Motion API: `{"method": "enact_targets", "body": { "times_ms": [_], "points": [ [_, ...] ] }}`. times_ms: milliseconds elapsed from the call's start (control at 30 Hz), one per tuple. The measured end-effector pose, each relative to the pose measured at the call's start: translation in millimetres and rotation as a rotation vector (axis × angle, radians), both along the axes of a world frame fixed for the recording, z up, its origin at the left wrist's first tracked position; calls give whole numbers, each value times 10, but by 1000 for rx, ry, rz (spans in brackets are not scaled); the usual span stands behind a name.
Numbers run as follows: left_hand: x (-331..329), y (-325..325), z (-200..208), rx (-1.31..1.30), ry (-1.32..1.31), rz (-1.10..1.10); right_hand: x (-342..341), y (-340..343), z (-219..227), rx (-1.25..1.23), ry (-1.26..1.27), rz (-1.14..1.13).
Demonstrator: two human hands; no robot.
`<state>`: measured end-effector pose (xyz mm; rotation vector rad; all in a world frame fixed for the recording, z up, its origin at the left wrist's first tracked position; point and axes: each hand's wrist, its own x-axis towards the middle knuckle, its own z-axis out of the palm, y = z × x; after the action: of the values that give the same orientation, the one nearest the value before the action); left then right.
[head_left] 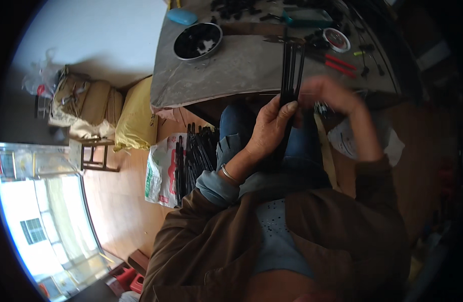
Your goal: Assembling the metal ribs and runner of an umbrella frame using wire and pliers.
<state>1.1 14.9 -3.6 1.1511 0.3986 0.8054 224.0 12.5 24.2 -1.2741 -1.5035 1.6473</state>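
In the head view, the thing in hand is a bunch of black rods [290,68], thin, straight and dark, which stands almost upright in the picture, above the person's lap and in front of the near edge of the grey table [236,73]. The rods are packed together low down, and toward the top they spread a little, so that narrow gaps show between them; their upper ends overlap the table in the view. The left hand [267,128] has its fingers closed around the bunch, with the thumb laid across the front of the rods, and a bracelet [228,173] is on its wrist. The right hand [333,94] is just beside the rods, on their right, but it is blurred, so I cannot tell how far its fingers are open, or whether they hold or touch something. More similar rods, a black pile [200,151], lie to the left of the legs, on a white printed sack [163,173]. On the table there are a bowl [191,59] with black pieces inside and a tool with red handles [340,62], which lies beyond the right hand
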Motion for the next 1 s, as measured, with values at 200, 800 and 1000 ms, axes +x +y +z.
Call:
{"method": "enact_targets", "body": {
  "times_ms": [200,800,1000],
  "points": [
    [103,-4,161,-172,53,-90,-131,240,804,608,446,175],
    [81,-61,72,-322,13,51,-347,-300,-221,319,33,-534],
    [47,-60,82,-306,14,89,-508,-318,-214,291,238,-671]
  ]
}}
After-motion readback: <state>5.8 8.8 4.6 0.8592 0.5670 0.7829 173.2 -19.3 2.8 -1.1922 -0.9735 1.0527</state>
